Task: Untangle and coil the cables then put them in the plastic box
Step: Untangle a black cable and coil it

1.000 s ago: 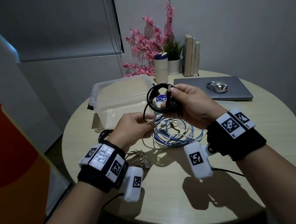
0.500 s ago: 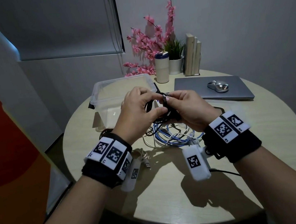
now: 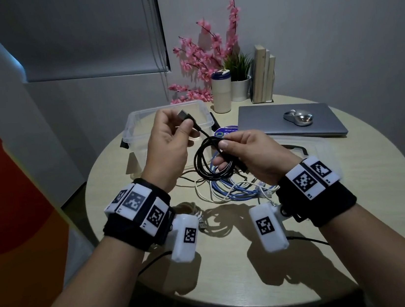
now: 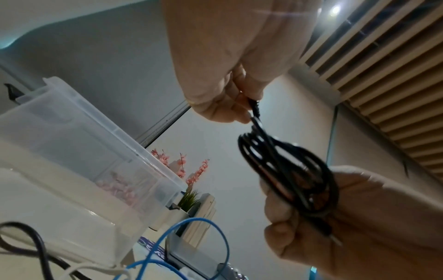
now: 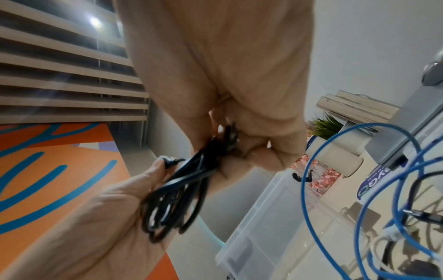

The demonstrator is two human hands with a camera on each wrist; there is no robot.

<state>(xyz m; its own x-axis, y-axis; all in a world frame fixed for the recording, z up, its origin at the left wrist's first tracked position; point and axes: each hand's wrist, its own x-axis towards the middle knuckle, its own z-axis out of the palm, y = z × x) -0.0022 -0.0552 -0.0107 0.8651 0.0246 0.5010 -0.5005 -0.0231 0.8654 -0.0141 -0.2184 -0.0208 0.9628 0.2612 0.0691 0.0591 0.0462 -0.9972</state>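
A coiled black cable (image 3: 208, 164) hangs in the air over the round table, held by both hands. My right hand (image 3: 245, 155) grips the coil's loops (image 4: 297, 170) between thumb and fingers. My left hand (image 3: 169, 142) pinches the cable's free end just below its USB plug (image 3: 184, 115), raised in front of the clear plastic box (image 3: 140, 117). A tangle of blue (image 3: 237, 190) and white cables (image 3: 201, 192) lies on the table beneath my hands. The black coil (image 5: 182, 191) also shows in the right wrist view.
A closed grey laptop (image 3: 292, 121) with a silver mouse (image 3: 297, 117) lies at the back right. A tumbler (image 3: 221, 91), potted plant (image 3: 239, 81), pink flowers (image 3: 206, 55) and books (image 3: 263, 73) stand at the back. The box lid (image 3: 316, 146) lies right of my hand.
My left hand left the coil, took the plug end and lifted it up and left, away from the right hand. The right hand kept hold of the coil.
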